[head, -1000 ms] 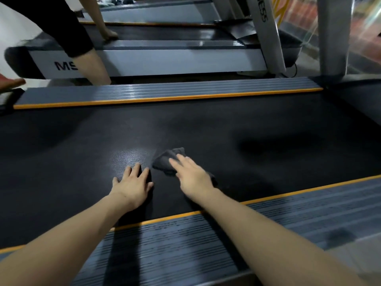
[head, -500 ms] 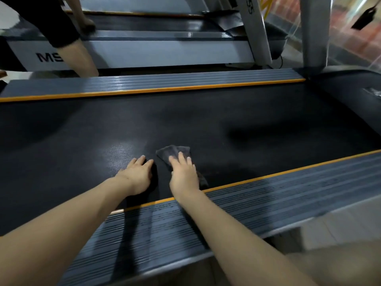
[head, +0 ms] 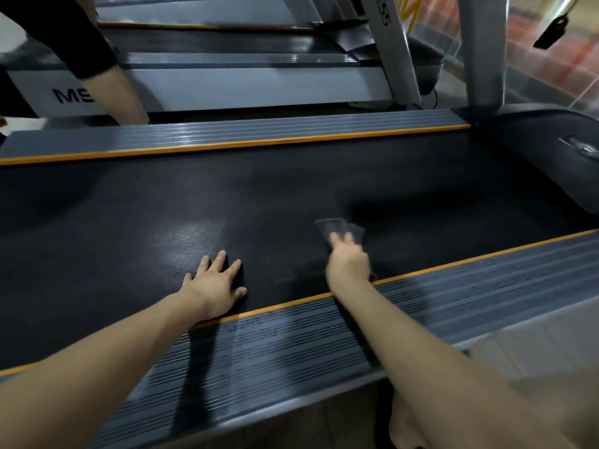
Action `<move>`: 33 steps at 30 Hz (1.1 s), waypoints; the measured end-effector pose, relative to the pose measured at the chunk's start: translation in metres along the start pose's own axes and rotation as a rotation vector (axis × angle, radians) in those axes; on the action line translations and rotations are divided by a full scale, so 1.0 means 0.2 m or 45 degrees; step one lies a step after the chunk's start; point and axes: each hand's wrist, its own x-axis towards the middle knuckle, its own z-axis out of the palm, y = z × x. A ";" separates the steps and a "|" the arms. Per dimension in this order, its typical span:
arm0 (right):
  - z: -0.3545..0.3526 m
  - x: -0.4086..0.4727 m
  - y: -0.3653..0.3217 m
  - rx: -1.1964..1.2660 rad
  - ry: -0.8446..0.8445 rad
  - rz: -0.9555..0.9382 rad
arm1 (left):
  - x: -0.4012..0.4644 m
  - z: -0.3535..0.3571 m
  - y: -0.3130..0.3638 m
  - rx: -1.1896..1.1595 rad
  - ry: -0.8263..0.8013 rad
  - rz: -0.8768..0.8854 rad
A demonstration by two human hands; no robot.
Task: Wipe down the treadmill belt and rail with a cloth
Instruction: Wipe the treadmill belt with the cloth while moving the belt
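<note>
Right hand (head: 348, 262) lies palm-down on the dark cloth (head: 340, 229), pressing it flat against the treadmill belt (head: 291, 196) close to the belt's near edge. Fingers (head: 335, 238) are extended over the cloth rather than curled round it: a flat pressing hold, not a pinch, which suits dragging fabric across a textured surface. The cloth's far end shows beyond the fingertips; the rest is hidden under the palm. Hand and cloth are motion-blurred, so a wiping stroke looks to be under way.

Left hand (head: 215, 283) is empty, fingers spread wide and flat on the belt, near its near edge and well apart from the cloth. Judged a brace: it takes the person's weight while leaning in, and may steady the belt against sliding.

Both forearms reach across the ribbed near rail (head: 324, 345) with its orange strip (head: 453, 264), wrists low, elbows towards the camera. Far rail (head: 259, 131) appears untouched for now.
</note>
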 end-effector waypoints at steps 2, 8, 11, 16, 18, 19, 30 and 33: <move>0.07 -0.12 -0.20 0.059 -0.025 -0.178 | 0.01 -0.01 0.01 0.005 -0.001 -0.013; 0.03 -0.18 -0.13 0.264 -0.176 -0.553 | 0.03 0.00 0.07 -0.051 0.012 -0.034; -0.09 0.01 0.20 0.166 -0.087 -0.313 | 0.02 0.03 0.06 -0.008 0.036 -0.018; -0.15 0.17 0.37 0.059 -0.116 0.077 | 0.00 0.07 0.05 0.021 0.073 0.006; -0.09 0.13 0.26 0.015 -0.085 0.069 | -0.01 0.07 0.03 0.034 0.072 0.022; -0.06 0.10 0.20 0.010 -0.080 0.039 | -0.03 0.07 0.01 0.032 0.064 0.022; 0.04 -0.44 -0.42 0.200 -0.274 -0.602 | -0.35 0.25 -0.16 -0.283 0.379 -0.267; -0.03 -0.40 -0.39 0.200 -0.387 -0.646 | -0.41 0.24 -0.15 -0.319 0.376 -0.278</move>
